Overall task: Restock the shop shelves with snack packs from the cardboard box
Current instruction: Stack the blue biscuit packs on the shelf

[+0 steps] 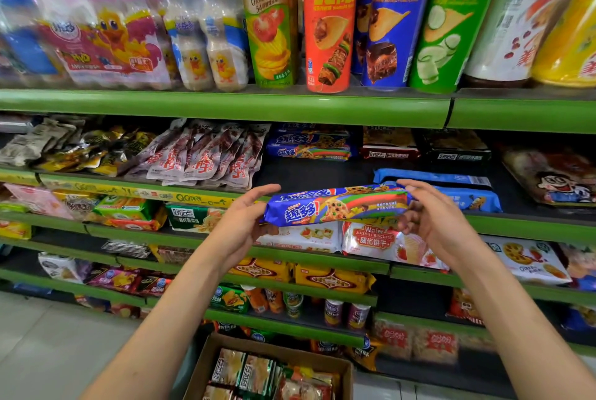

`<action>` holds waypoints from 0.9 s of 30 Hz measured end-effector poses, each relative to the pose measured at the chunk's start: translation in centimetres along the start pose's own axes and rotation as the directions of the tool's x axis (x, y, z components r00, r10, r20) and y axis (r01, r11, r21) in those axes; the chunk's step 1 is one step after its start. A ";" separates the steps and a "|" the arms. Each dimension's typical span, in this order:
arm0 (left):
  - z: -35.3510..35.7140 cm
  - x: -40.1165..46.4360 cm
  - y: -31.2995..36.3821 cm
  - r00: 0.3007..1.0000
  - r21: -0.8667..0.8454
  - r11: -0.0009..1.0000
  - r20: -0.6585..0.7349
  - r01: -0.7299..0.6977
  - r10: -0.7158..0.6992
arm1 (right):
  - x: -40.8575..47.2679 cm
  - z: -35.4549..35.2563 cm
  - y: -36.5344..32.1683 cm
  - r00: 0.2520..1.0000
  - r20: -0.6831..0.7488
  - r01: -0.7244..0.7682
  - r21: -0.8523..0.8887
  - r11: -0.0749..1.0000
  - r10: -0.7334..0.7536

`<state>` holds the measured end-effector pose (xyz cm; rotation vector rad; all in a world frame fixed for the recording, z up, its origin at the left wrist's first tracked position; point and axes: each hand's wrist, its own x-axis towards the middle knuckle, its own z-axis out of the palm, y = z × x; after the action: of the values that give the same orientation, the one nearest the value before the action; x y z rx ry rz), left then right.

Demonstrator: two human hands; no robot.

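Both the left hand (pixel 246 222) and right hand (pixel 430 219) grasp the cookie pack (pixel 335 204) by its ends; squeezing could crush cookies, or it may slip off the shelf edge (pixel 516 225).

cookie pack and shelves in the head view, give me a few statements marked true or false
1. Both hands (left hand, right hand) hold the blue cookie pack by its ends. True.
2. The cookie pack is held upright. False: it lies roughly level, lengthwise between the hands.
3. Matching blue cookie packs already sit on the shelf behind. True.
4. The cardboard box is empty. False: snack packs still lie in it.
5. The chip tubes stand on the shelf below the hands. False: they stand on the shelf above.
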<state>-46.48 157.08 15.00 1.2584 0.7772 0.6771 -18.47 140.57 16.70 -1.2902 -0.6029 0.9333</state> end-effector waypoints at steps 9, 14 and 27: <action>0.1 0.0 -0.2 1.000 -0.011 1.000 -0.014 0.007 -0.007 | -0.4 0.0 0.2 1.000 -0.001 -0.002 -0.009 1.000 0.002; 0.3 0.2 -0.4 1.000 -0.004 1.000 -0.028 0.001 -0.001 | -0.5 -0.2 0.3 1.000 -0.014 -0.006 -0.006 1.000 0.006; -0.9 4.7 2.7 0.956 0.376 0.924 -0.241 -0.068 0.168 | 3.2 3.1 -0.5 0.999 0.019 -0.040 -0.097 0.995 0.042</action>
<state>-44.63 161.87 16.87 1.5813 1.0947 0.8415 -19.29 144.90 17.43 -1.3849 -0.6459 0.9625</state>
